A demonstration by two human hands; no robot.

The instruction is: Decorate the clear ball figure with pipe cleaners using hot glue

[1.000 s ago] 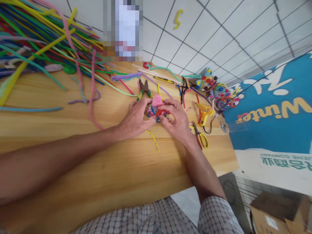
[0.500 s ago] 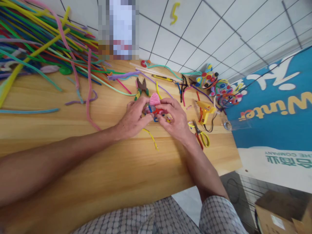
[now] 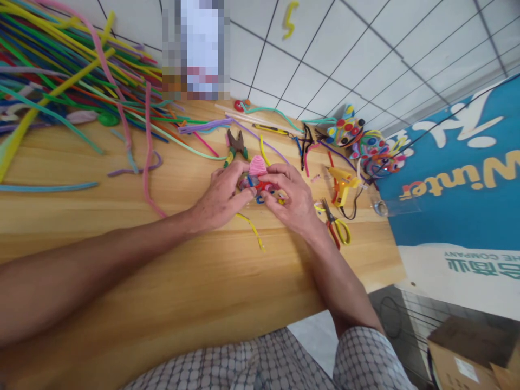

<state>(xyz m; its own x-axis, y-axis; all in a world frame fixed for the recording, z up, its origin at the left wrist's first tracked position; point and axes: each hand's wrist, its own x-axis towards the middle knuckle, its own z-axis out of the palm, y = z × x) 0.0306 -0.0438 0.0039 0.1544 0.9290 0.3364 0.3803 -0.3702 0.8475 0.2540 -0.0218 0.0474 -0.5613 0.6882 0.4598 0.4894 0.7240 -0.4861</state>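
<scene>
Pink fuzz coiled into a small cone tops the pipe-cleaner figure (image 3: 257, 166), which is held low over the wooden table (image 3: 182, 281), right of its middle and closer to the far edge than the near one. The left hand (image 3: 219, 196) closes on it from the left, thumb and fingertips pressed against the red and blue loops at its base. The right hand (image 3: 291, 199) meets it from the right, fingers curled over the same loops. Neither grip shows any slack: both are pinched shut on the figure, which lies directly between the two sets of fingertips, its cone pointing away from the person toward the far edge. Both hands are equally near it.

A short yellow strand (image 3: 254, 230) lies just on the near side of the hands. Pliers (image 3: 235, 145) rest just beyond the figure. A glue gun (image 3: 342, 183) and scissors (image 3: 335, 227) lie by the right edge. A loose heap of pipe cleaners (image 3: 60, 65) covers the far left corner.
</scene>
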